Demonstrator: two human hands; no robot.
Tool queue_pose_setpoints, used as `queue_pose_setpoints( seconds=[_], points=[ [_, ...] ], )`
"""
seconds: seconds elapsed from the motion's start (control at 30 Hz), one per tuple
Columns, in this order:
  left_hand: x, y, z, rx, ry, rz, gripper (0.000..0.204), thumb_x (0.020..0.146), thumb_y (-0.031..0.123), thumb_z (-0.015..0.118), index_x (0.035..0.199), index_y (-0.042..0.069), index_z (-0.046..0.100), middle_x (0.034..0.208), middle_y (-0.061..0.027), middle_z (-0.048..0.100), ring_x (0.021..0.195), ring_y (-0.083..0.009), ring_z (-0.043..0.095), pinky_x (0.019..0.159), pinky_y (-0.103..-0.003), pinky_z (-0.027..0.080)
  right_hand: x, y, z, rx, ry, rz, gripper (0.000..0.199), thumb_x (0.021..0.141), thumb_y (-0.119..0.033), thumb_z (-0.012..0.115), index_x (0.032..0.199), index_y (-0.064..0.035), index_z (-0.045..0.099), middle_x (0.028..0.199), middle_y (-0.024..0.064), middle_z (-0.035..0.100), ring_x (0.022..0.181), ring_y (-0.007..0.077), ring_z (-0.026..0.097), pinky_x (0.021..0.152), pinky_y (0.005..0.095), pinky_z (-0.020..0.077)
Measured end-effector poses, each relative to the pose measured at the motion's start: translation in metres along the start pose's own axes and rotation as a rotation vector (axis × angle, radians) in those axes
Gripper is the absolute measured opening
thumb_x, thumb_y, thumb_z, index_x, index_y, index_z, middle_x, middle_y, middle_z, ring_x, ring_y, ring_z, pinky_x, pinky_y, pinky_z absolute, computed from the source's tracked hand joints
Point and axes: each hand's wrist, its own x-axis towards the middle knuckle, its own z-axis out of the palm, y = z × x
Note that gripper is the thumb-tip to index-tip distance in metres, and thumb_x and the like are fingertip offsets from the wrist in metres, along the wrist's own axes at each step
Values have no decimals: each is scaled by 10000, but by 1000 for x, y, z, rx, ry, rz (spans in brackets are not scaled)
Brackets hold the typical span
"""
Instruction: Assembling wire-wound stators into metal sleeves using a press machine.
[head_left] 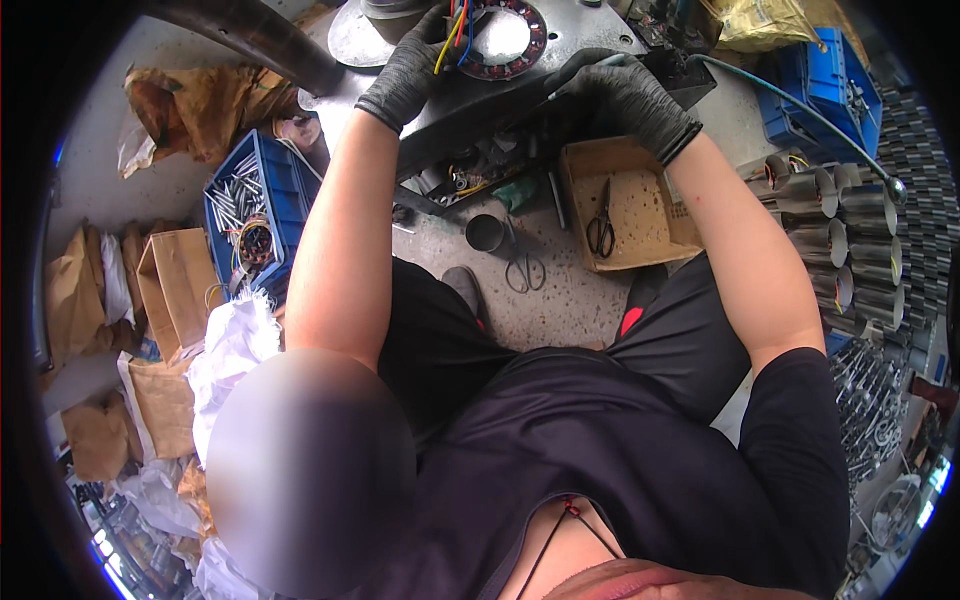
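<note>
Both gloved hands up at the wound motor ring

Nearest me, black scissors (601, 230) lie in a shallow cardboard tray (640, 215); beyond, my right hand (625, 95) is clamped round a grey hose-fed tool (600, 68), and my left hand (410, 70) pinches coloured wires (456, 28) at the round copper-wound stator ring (500, 40) on the grey worktop (580, 25)

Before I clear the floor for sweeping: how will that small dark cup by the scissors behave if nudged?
The small dark cup stands upright and open-topped, so it probably slides before tipping. Once over, its round wall would likely roll toward the scissors. It looks rigid, not crushable.
</note>
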Motion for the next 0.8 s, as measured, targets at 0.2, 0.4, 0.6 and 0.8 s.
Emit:
queue_pose_setpoints(
  seconds=[0.2, 0.4, 0.6, 0.8],
  points=[
    [11, -19, -15, -89, -16, -80, 733, 983, 134, 713, 1612, 106, 337, 1271, 25, 645, 936, -46, 569, 798, -198, 493, -31, -41, -9, -246, 96, -436, 159, 913, -78, 665, 1019, -17, 766, 1081, 81, 725, 931, 116, 696, 860, 272, 577],
    [12, -29, -17, -160, 20, -81, 766, 958, 12, 690, 1616, 88, 306, 1407, -53, 600, 1177, -120, 588, 986, -251, 492, -42, -43, -10, 118, 446, -394, 197, 889, 21, 701, 1080, -12, 735, 1133, 100, 723, 1017, 178, 701, 914, 320, 588],
    [23, -39, -16, 194, 84, 18, 648, 957, 236, 753, 1515, 61, 473, 1305, -91, 673, 1167, -147, 604, 1044, -284, 480, -31, -44, -3, -676, 626, -658, 156, 931, -139, 741, 1053, -41, 751, 962, 59, 748, 887, 140, 703, 824, 280, 581],
    [8, -8, -4, 417, 139, -13, 709, 883, 155, 774, 1526, 130, 475, 1305, -173, 654, 1190, -256, 629, 1070, -357, 487, -60, -69, 24, 14, 397, -321, 232, 958, -226, 759, 1091, -36, 741, 964, 60, 750, 867, 119, 719, 743, 270, 622]
  ],
)
